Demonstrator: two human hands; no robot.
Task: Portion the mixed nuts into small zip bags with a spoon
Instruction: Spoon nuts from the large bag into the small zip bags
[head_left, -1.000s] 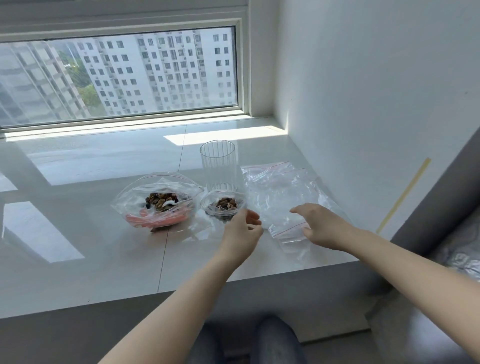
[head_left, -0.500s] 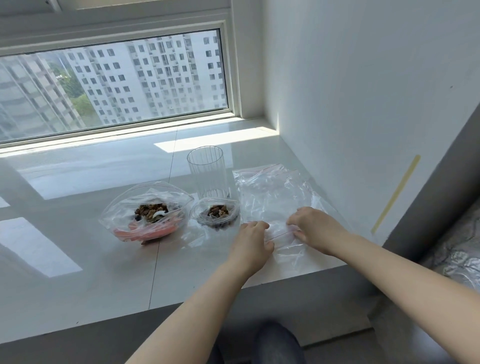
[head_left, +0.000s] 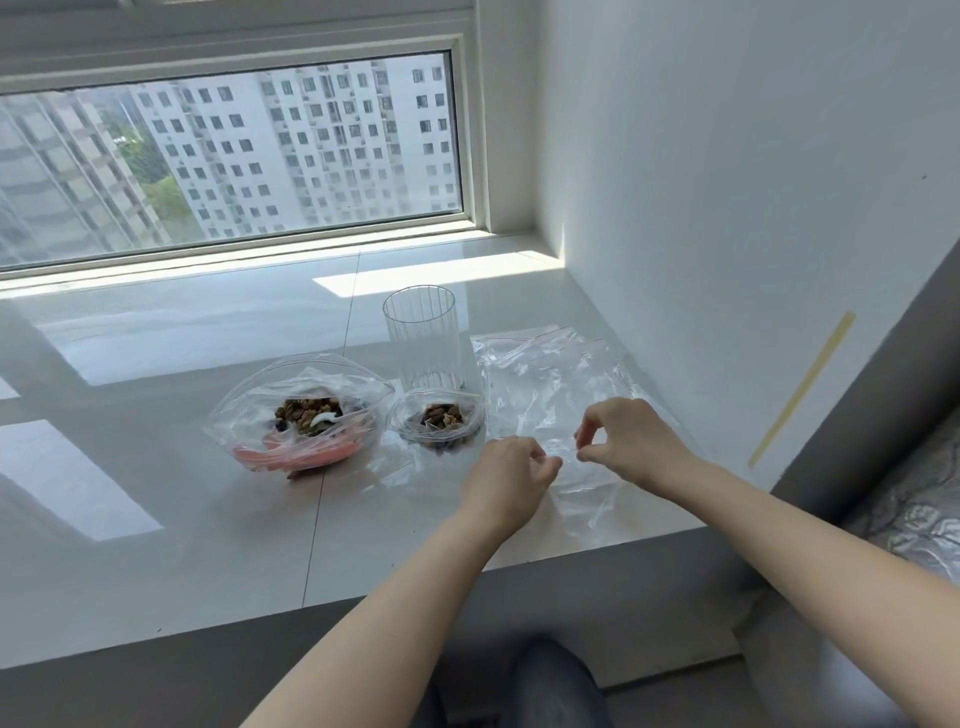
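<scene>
1. Left hand (head_left: 506, 475) & right hand (head_left: 631, 444), centre-right of frame, each pinched a clear small zip bag (head_left: 576, 467) between them, fingers curled on the plastic.
2. Mixed nuts (head_left: 309, 410) sat in big open bag, centre-left; white spoon (head_left: 324, 420) in it.
3. Small nut portion (head_left: 441, 415) just below glass (head_left: 423, 343).
4. Spare bags (head_left: 545, 374) at right.

Large open bag of mixed nuts (head_left: 306, 415) lying beside small nut-filled zip bag (head_left: 439, 421), empty clear bags (head_left: 550, 384) spreading rightward
</scene>
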